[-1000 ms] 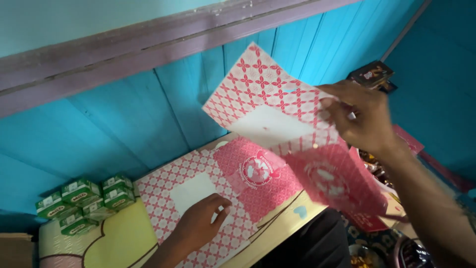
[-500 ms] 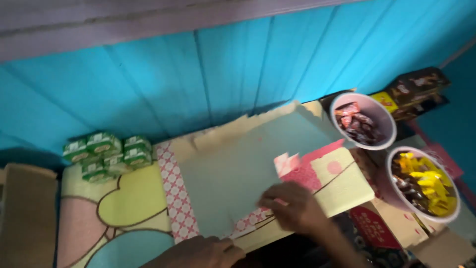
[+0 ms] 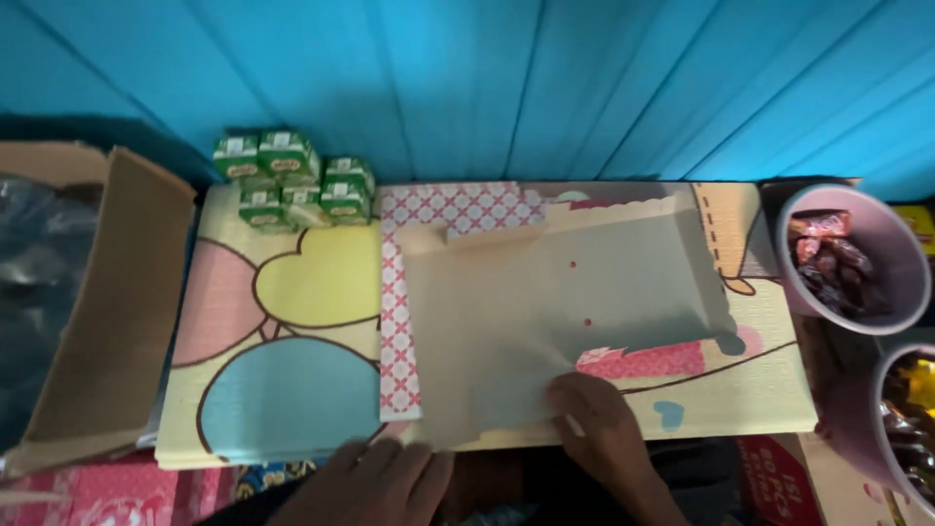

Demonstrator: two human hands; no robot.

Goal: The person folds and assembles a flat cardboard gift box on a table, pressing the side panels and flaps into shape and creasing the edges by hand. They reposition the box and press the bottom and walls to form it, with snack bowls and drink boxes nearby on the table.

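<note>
A: Where's the flat grey-brown cardboard sheet (image 3: 555,321)?

B: Lying on the pastel cartoon play mat (image 3: 282,321) — right hand (image 3: 604,429) presses its near edge, fingers together. Left hand (image 3: 375,482) spread flat — just beside the corner.

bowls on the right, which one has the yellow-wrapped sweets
The lower pink bowl, cut off by the frame's right edge, holds yellow wrappers; the upper pink bowl holds dark red-brown ones.
</note>
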